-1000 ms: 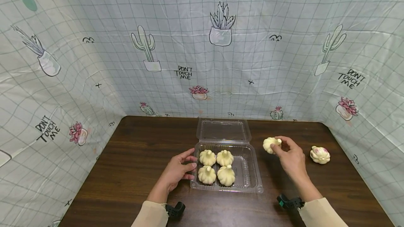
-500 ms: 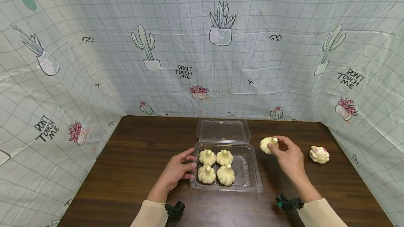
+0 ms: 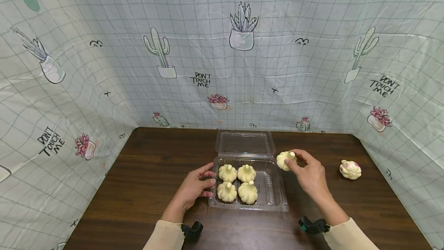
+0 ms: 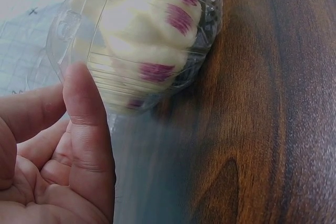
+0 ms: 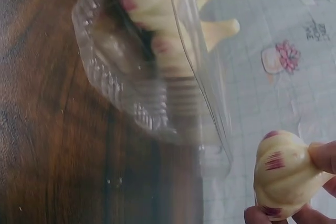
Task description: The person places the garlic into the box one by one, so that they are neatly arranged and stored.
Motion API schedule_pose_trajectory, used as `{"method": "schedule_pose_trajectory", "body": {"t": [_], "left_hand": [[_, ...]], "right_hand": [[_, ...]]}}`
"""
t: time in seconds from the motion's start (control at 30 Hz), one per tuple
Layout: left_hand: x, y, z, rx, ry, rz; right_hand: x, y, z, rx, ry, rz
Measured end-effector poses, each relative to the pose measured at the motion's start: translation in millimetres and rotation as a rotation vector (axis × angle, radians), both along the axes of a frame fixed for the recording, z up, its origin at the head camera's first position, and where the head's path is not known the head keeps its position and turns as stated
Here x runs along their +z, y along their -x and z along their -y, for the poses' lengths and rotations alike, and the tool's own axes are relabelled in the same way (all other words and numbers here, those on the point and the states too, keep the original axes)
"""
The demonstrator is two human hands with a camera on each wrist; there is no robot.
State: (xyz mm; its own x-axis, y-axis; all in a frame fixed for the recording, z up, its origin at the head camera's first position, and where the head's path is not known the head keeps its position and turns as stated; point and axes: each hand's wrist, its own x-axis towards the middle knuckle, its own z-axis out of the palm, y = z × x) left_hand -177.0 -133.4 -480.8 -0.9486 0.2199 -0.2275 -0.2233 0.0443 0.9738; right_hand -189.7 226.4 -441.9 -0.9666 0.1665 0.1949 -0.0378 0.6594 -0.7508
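Observation:
A clear plastic container (image 3: 272, 184) lies with its lid (image 3: 244, 143) folded back. Its left part holds several garlic bulbs (image 3: 248, 192) in two rows, stems up. My left hand (image 3: 194, 188) touches the container's left rim, fingers extended; in the left wrist view the thumb (image 4: 86, 129) rests against the clear wall. Near the container's back right corner, my right hand (image 3: 310, 173) pinches another bulb (image 3: 285, 161) between thumb and fingers. The right wrist view shows this bulb (image 5: 283, 174) with purple streaks, apart from the container wall (image 5: 152, 108).
One more garlic bulb (image 3: 350, 169) with purple marks lies at the right on the dark wooden table (image 3: 156, 157). A patterned cloth (image 3: 295, 65) hangs behind and at both sides of the table.
My right hand has moved left with its bulb, from the open table toward the container's back right corner. The left hand and the container have stayed in place.

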Motion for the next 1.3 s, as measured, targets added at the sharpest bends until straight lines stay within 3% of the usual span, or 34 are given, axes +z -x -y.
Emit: {"method": "schedule_pose_trajectory", "body": {"t": [0.13, 0.57, 0.9, 1.3], "left_hand": [[-0.1, -0.2, 0.0, -0.002, 0.003, -0.001], [-0.7, -0.3, -0.4, 0.0, -0.005, -0.001], [-0.1, -1.0, -0.1, 0.002, -0.012, 0.006], [-2.0, -0.8, -0.3, 0.014, -0.007, 0.012]], "right_hand": [[-0.1, -2.2, 6, 0.042, 0.011, 0.033], [-6.6, -3.9, 27, 0.135, 0.027, 0.025], [-15.3, 0.7, 35, 0.241, -0.054, -0.008], [-27.8, 6.9, 39, 0.27, -0.111, -0.024]]}}
